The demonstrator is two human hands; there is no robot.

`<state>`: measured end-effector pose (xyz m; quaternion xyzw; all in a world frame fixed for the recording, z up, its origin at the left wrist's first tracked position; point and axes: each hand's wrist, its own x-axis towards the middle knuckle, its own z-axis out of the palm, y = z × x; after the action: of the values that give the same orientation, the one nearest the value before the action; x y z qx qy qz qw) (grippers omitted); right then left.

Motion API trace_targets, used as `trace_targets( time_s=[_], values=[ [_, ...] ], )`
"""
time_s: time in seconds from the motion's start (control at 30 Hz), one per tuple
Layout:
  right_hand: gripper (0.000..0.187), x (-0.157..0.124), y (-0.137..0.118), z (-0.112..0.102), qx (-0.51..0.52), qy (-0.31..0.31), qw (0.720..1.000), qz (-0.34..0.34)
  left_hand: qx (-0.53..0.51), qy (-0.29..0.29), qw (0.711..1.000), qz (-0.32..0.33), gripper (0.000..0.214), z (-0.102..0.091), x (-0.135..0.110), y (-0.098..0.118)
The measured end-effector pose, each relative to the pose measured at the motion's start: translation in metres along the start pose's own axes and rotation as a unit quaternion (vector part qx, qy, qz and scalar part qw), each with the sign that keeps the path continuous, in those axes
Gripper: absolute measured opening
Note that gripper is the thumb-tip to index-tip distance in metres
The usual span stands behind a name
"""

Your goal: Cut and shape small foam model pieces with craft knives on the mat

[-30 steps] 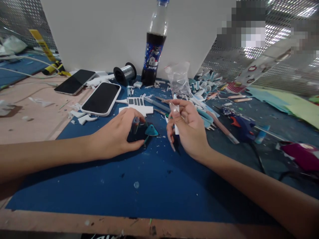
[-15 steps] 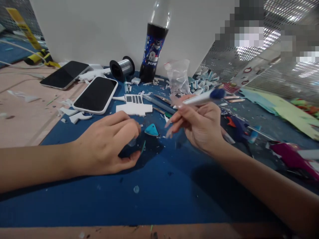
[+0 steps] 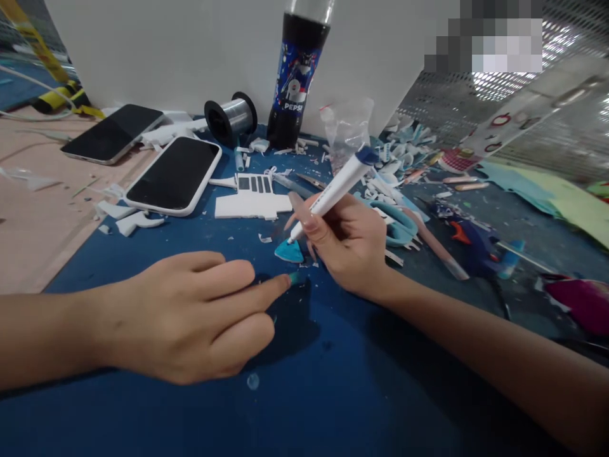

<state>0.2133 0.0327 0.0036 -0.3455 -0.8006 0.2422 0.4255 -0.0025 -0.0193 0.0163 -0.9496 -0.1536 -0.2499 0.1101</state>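
A white marker (image 3: 328,193) with a dark blue end is gripped in my right hand (image 3: 354,244), slanting down to the left. Its tip meets the upper edge of a small bright blue triangular piece (image 3: 289,252) lying on the blue mat. My left hand (image 3: 190,311) hovers low, palm down, just left of and below that piece. Its index finger stretches toward the piece, with the teal nail close to its lower edge, while the other fingers bend loosely. Nothing shows in the left hand, though its palm is hidden.
Behind the hands are a white cut-out model (image 3: 252,206), two phones (image 3: 176,174), a wire spool (image 3: 231,119) and a Pepsi bottle (image 3: 297,82). Teal-handled scissors (image 3: 402,225), white scraps (image 3: 404,152) and a glue gun (image 3: 476,247) lie to the right.
My right hand has moved left and turned the marker from nearly level to slanting, its tip now on the blue piece. My left index finger has stretched out toward the piece.
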Motion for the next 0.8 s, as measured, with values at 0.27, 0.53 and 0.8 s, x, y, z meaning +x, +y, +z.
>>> trace_targets(
  time_s=[0.27, 0.53, 0.8],
  values=[
    [0.025, 0.004, 0.002, -0.001, -0.014, -0.037, 0.998, -0.055, 0.108, -0.038, 0.992, 0.046, 0.021, 0.0, 0.0, 0.004],
    [0.016, 0.002, 0.003, 0.002, -0.006, -0.022, 0.996, -0.084, 0.103, -0.01, 0.994, 0.042, 0.017, 0.001, -0.004, 0.001],
    [0.02, 0.003, 0.0, 0.001, -0.045, -0.025, 0.994, -0.095, 0.077, -0.001, 0.996, 0.046, 0.014, 0.0, 0.002, 0.0]
  ],
)
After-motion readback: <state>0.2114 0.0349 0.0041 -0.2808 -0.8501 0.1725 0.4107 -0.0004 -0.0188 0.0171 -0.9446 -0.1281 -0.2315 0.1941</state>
